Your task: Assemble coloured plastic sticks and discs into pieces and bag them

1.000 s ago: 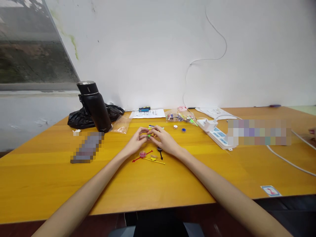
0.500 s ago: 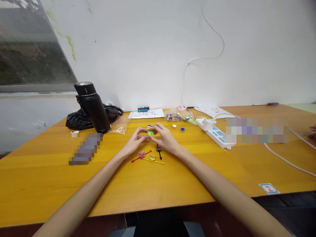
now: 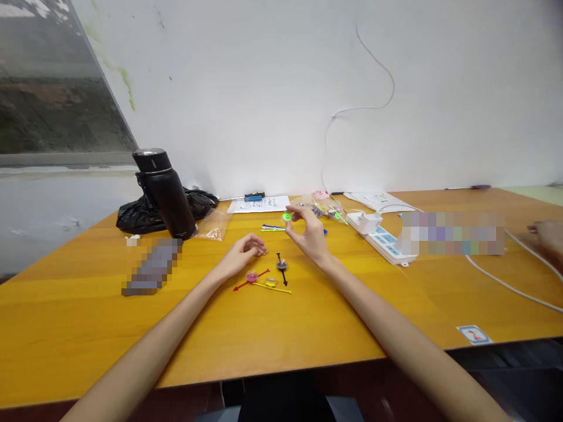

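Observation:
Between the thumb and fingertips of my right hand (image 3: 308, 234) is a small bright green round disc (image 3: 287, 217), raised above the table. My left hand (image 3: 241, 255) rests low over the wood, fingers loosely curled with a gap to the thumb; nothing shows in it. Close to it lie a red arrow spinner with a clear pinkish disc (image 3: 251, 276), a yellow spinner (image 3: 271, 283) and a black arrow spinner (image 3: 282, 265). Behind, blue, white and green arrow pieces (image 3: 273, 228) lie side by side. A blue part (image 3: 325, 232) is partly hidden by my right hand.
A black bottle (image 3: 162, 193) and a black plastic bag (image 3: 202, 201) stand left. At the back are a screwdriver (image 3: 254, 197), paper (image 3: 281, 204) and a bag of small parts (image 3: 336, 212). A power strip (image 3: 389, 246) lies right, near another person's hand (image 3: 549, 234).
My hands have parted. The right one has carried the green disc up and right; the left has dropped slightly. The arrow pieces behind are now uncovered, and another person's hand has come further in.

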`<state>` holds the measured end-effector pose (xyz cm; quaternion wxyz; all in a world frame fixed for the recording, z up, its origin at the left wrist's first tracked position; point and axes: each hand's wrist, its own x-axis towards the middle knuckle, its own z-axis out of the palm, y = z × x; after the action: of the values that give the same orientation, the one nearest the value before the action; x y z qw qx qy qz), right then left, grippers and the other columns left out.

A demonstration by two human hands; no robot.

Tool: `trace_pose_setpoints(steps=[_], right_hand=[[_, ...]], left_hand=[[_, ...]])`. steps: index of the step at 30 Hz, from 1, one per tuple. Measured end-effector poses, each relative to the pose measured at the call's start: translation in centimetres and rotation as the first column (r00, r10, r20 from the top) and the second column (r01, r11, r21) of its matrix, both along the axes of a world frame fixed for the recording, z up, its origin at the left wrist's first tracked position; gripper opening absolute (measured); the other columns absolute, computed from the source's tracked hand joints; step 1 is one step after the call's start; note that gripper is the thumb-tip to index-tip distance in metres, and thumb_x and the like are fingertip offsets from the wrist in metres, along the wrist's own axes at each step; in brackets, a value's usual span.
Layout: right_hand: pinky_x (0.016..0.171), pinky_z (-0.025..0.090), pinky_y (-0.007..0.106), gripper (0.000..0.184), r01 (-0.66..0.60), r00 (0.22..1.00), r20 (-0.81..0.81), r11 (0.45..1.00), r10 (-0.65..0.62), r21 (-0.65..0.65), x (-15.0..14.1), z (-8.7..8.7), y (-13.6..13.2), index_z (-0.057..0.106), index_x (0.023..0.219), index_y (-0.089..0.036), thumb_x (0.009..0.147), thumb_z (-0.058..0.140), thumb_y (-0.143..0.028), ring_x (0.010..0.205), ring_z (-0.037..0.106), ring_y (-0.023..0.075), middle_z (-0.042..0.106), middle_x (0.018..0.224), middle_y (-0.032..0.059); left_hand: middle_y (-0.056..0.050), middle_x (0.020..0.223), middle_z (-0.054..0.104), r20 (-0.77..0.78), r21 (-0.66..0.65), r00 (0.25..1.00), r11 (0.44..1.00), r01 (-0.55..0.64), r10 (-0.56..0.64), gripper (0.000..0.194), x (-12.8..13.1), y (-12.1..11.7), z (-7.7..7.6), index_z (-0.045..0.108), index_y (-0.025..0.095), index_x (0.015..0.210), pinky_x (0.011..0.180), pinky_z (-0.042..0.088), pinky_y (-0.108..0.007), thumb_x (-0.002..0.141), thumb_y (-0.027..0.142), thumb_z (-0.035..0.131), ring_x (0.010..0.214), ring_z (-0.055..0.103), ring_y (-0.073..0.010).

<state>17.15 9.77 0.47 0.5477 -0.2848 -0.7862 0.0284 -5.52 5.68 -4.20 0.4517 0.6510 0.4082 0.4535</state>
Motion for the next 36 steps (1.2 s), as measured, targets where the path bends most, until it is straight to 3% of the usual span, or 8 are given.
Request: trace_pose_setpoints(steps=[11,17,21,25,31,36], right_hand=[[0.089,0.052,0.038,0.032,0.013,1.0,0.001,1.0,-0.013,-0.02,0.3,0.3,0.2,0.058,0.124,-0.022,0.092,0.055,-0.019,0.09,0.061,0.0205,0.066,0.109,0.0072],[0.085,0.052,0.039,0.03,0.166,0.984,-0.054,0.986,-0.167,-0.023,4.1,0.7,1.5,0.06,0.12,-0.021,0.092,0.059,-0.029,0.089,0.059,0.022,0.064,0.108,0.0094],[0.087,0.05,0.042,0.029,0.246,0.968,0.096,0.958,-0.233,-0.148,7.6,-1.5,2.6,0.063,0.116,-0.02,0.089,0.06,-0.031,0.096,0.058,0.0256,0.066,0.103,0.0093],[0.089,0.05,0.042,0.028,0.242,0.938,0.309,0.934,-0.155,-0.265,8.9,-3.2,3.3,0.066,0.113,-0.02,0.087,0.061,-0.029,0.103,0.057,0.027,0.07,0.1,0.009],[0.088,0.048,0.042,0.027,0.278,0.871,0.47,0.932,-0.142,-0.234,8.6,-3.5,3.3,0.068,0.111,-0.02,0.085,0.061,-0.024,0.098,0.057,0.0268,0.072,0.1,0.008],[0.092,0.046,0.045,0.025,0.3,0.862,0.479,0.93,-0.168,-0.213,8.3,-3.7,3.2,0.068,0.109,-0.019,0.086,0.06,-0.026,0.101,0.055,0.0287,0.069,0.106,0.0101]], left_hand=[[-0.008,0.096,0.07,0.002,-0.002,1.0,1.0,0.009,-0.009,0.012,-0.1,0.1,-0.2,0.06,0.016,0.096,0.093,0.05,-0.036,0.086,0.023,0.06,0.091,0.067,-0.0176],[-0.008,0.094,0.071,0.009,-0.006,1.0,1.0,0.005,-0.005,0.011,0.0,0.1,-0.1,0.06,0.016,0.093,0.09,0.051,-0.036,0.084,0.022,0.061,0.089,0.067,-0.0172],[-0.008,0.094,0.071,0.012,-0.014,1.0,1.0,0.0,0.0,0.011,0.1,0.2,-0.1,0.06,0.017,0.092,0.089,0.051,-0.036,0.083,0.022,0.061,0.088,0.067,-0.0171],[-0.008,0.094,0.07,0.011,-0.015,1.0,1.0,0.005,-0.005,0.011,0.0,0.2,-0.1,0.059,0.016,0.093,0.09,0.05,-0.037,0.083,0.022,0.061,0.089,0.067,-0.0174],[-0.008,0.095,0.07,0.003,-0.008,1.0,1.0,0.019,-0.019,0.011,-0.1,0.2,-0.2,0.06,0.016,0.093,0.091,0.05,-0.037,0.084,0.023,0.061,0.09,0.067,-0.0179],[-0.008,0.1,0.07,-0.051,0.034,0.997,0.998,0.051,-0.05,0.017,0.1,-0.4,0.5,0.063,0.017,0.096,0.095,0.049,-0.037,0.085,0.03,0.065,0.1,0.066,-0.0204]])
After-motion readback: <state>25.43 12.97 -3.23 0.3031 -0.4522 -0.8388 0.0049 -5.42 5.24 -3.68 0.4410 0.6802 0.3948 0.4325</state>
